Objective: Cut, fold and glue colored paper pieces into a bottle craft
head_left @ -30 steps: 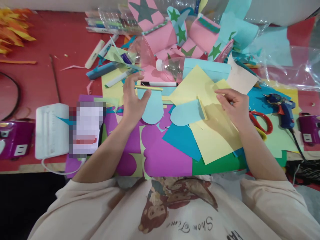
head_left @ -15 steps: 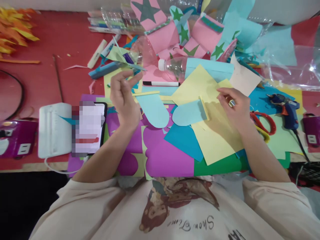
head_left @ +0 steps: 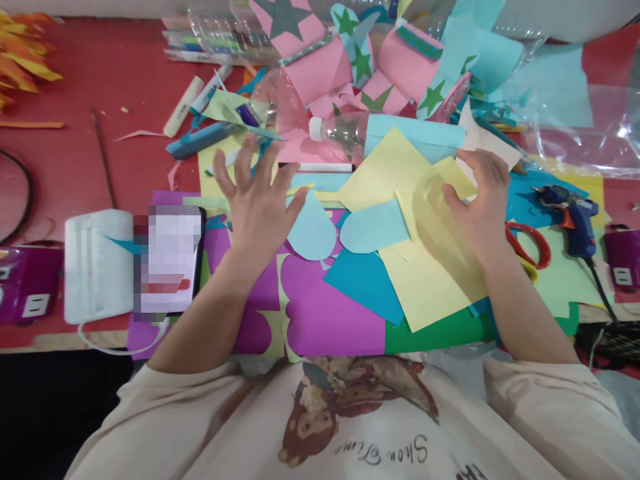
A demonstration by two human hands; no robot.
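Note:
My left hand (head_left: pixel 260 207) is spread, fingers apart, over the left end of a light-blue rounded paper piece (head_left: pixel 316 233) and hides part of its yellow edge strip. A second light-blue rounded piece (head_left: pixel 375 227), with a yellow strip (head_left: pixel 405 215) standing along its straight end, lies in the middle. To the right, my right hand (head_left: pixel 480 200) hovers over the yellow paper sheets (head_left: pixel 430 267) with thumb and fingers apart and nothing between them. Above both pieces lies a clear bottle (head_left: pixel 345 133) wrapped in light-blue paper (head_left: pixel 413 135).
Red-handled scissors (head_left: pixel 533 245) and a blue glue gun (head_left: pixel 573 213) lie at the right. A phone (head_left: pixel 173 260) and a white power bank (head_left: pixel 99 267) are at the left. Pink paper shapes with green stars (head_left: pixel 320 70) stand at the back. Purple foam sheets (head_left: pixel 335 313) lie in front.
My left hand has turned palm down and spread its fingers over the left light-blue piece. My right hand has opened wider and lifted slightly up and right. The view has shifted a little.

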